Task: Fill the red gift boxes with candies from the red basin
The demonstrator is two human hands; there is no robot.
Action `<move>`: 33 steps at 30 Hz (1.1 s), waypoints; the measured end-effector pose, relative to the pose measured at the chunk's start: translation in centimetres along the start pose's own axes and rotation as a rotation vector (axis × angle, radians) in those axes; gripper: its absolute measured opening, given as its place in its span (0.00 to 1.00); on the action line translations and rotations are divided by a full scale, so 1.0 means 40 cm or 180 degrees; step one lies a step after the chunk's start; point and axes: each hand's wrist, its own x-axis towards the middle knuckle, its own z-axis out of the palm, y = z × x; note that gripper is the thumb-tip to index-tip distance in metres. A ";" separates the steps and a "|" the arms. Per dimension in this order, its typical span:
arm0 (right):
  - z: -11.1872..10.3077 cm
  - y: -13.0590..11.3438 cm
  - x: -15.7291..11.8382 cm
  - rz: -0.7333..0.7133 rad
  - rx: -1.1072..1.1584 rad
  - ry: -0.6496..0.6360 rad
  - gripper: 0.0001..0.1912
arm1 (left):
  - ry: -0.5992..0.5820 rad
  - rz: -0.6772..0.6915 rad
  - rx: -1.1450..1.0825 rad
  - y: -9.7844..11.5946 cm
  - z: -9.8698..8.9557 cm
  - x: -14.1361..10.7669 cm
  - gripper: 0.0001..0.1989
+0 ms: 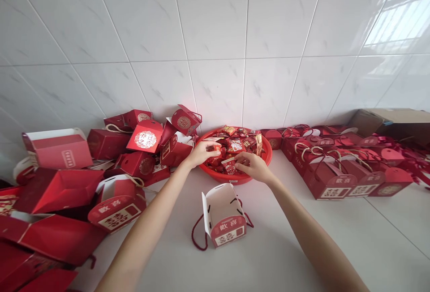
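Note:
Both my hands are over a round red plastic basin filled with shiny red and gold candy packets. At its left side, my left hand pinches a small red wrapped candy between thumb and fingers. My right hand reaches in from the right, its fingertips closed on a red candy packet with pale print. Between my forearms an open red gift box stands upright on the white surface, its flaps raised and its white inside showing. Dark red cord handles hang at its sides.
Several open red boxes lie in a jumbled heap at the left. Closed red boxes with cord handles stand in rows at the right. A brown cardboard box is behind them. A tiled wall rises behind the basin.

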 end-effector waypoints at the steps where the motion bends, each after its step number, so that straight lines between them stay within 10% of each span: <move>1: 0.000 0.000 0.000 0.0013 -0.0003 0.0007 0.07 | 0.0077 0.0016 -0.0155 0.001 0.003 0.000 0.25; 14: -0.001 -0.010 0.003 0.0002 0.1536 0.0305 0.21 | 0.0253 -0.0032 -0.1326 0.060 0.099 -0.002 0.25; 27: -0.002 -0.042 0.000 0.0248 0.2237 0.0556 0.26 | 0.0009 0.1108 0.0375 0.115 0.156 -0.018 0.23; 33: -0.012 -0.033 -0.001 0.0491 0.2492 0.0828 0.25 | -0.0400 0.0887 0.0094 0.116 0.132 -0.021 0.34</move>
